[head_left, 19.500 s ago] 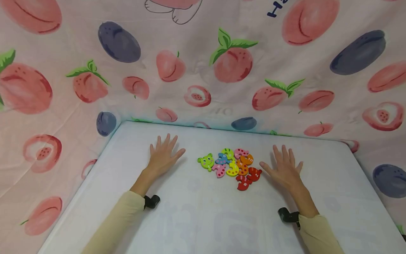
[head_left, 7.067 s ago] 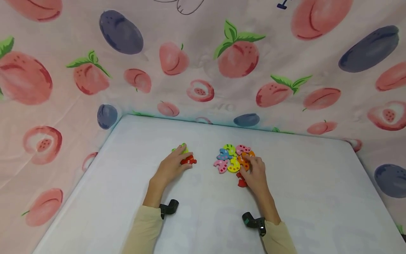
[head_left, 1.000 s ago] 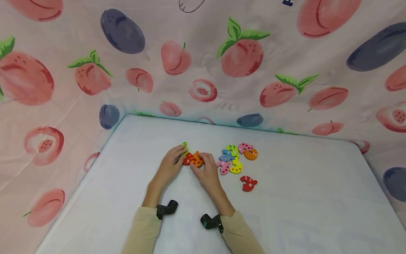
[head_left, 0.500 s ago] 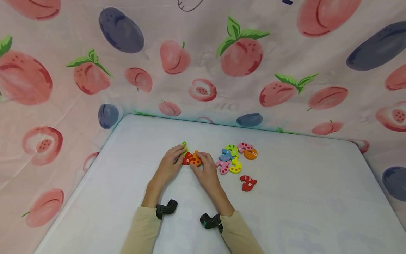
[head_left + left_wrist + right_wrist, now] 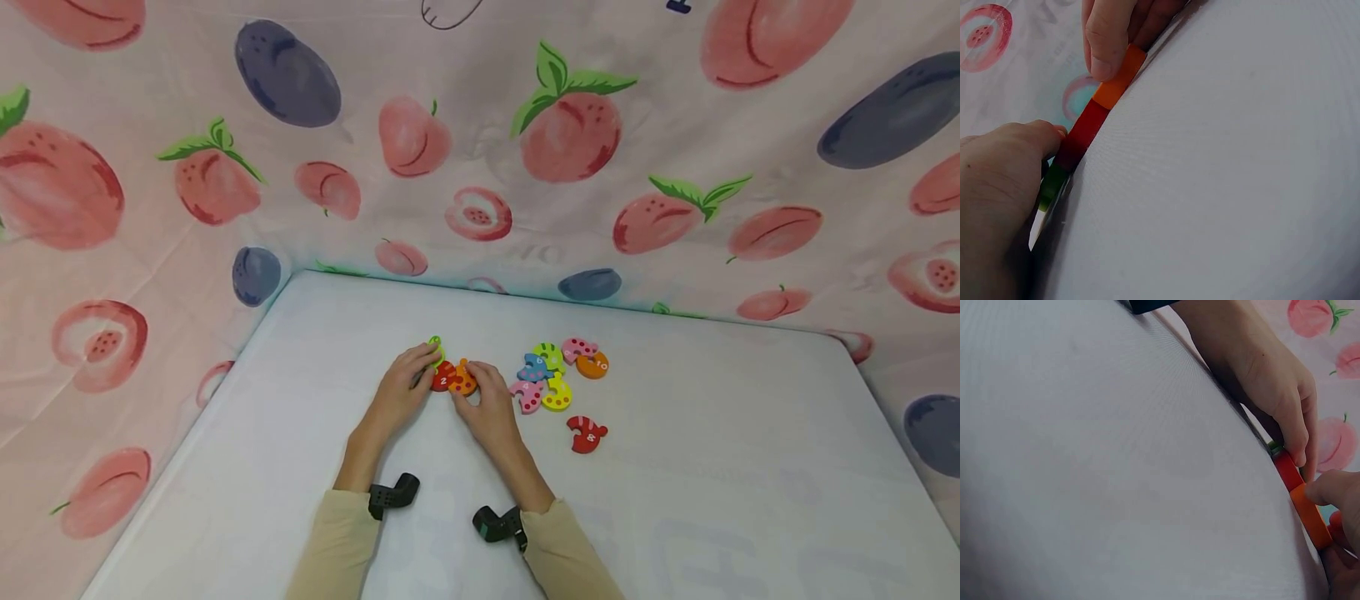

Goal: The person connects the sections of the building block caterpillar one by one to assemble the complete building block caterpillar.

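Note:
My left hand [image 5: 399,387] covers most of a green animal-head puzzle piece [image 5: 439,360], with its thumb against a red puzzle piece [image 5: 443,380] marked 2. Thumb and fingers of my right hand [image 5: 491,408] pinch an orange spotted puzzle piece [image 5: 462,383]. In the left wrist view, the orange edge [image 5: 1121,77] meets the red edge [image 5: 1086,134], with the green edge [image 5: 1052,186] below. From the right wrist, the red piece [image 5: 1288,470] and orange piece [image 5: 1310,515] show end to end, close against the white tabletop.
Right of my hands lies a loose cluster: a yellow piece [image 5: 558,394], a blue piece [image 5: 534,367], pink pieces, a striped green piece [image 5: 552,357] and an orange piece [image 5: 596,366] marked 10. A red striped piece [image 5: 588,436] lies apart, nearer me. Fruit-print cloth [image 5: 480,125] hangs behind the table.
The hands started flat beside the whole cluster. Later the green and red pieces lay left, and my right hand carried the orange piece over to them. In the last second almost nothing moved.

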The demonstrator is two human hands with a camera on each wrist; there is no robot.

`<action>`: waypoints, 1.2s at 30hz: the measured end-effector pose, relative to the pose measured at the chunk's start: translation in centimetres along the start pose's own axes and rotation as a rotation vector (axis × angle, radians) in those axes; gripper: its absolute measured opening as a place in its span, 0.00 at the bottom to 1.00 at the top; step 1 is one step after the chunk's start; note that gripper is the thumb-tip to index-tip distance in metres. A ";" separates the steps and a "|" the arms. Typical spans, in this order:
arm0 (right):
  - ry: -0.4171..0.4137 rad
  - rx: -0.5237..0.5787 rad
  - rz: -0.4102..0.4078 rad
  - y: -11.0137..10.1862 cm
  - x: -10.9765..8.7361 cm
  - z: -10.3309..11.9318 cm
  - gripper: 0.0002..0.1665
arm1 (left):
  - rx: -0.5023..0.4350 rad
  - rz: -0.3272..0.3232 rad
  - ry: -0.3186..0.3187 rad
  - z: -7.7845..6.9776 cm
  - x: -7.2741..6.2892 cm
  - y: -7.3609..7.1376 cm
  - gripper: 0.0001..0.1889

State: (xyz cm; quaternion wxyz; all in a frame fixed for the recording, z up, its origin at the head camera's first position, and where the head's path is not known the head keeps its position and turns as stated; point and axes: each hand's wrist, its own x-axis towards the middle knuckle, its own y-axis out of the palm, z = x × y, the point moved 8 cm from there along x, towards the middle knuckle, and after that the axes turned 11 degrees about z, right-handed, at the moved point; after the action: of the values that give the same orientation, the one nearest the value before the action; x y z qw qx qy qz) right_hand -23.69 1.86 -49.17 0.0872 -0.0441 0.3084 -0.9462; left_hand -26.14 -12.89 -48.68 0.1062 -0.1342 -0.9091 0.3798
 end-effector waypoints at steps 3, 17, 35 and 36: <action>0.007 -0.001 0.007 0.0 0.0 -0.1 0.30 | 0.002 -0.002 -0.004 0.1 0.0 0.0 0.18; -0.001 -0.009 0.014 -0.1 0.0 0.1 0.30 | 0.010 0.024 -0.037 0.6 0.3 0.3 0.18; 0.045 -0.104 0.096 -6.2 -3.9 -2.4 0.34 | 0.014 0.054 -0.051 0.4 0.3 0.2 0.18; 0.059 -0.111 0.099 -6.6 -4.2 -2.7 0.35 | 0.019 0.056 -0.051 0.2 0.3 0.3 0.18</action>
State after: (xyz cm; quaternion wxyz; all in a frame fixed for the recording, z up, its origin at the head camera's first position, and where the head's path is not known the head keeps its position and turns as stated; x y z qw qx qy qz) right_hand -20.88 9.49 -47.53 0.1223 -0.0056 0.3646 -0.9231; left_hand -26.46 -12.75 -49.05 0.0734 -0.1487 -0.9037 0.3947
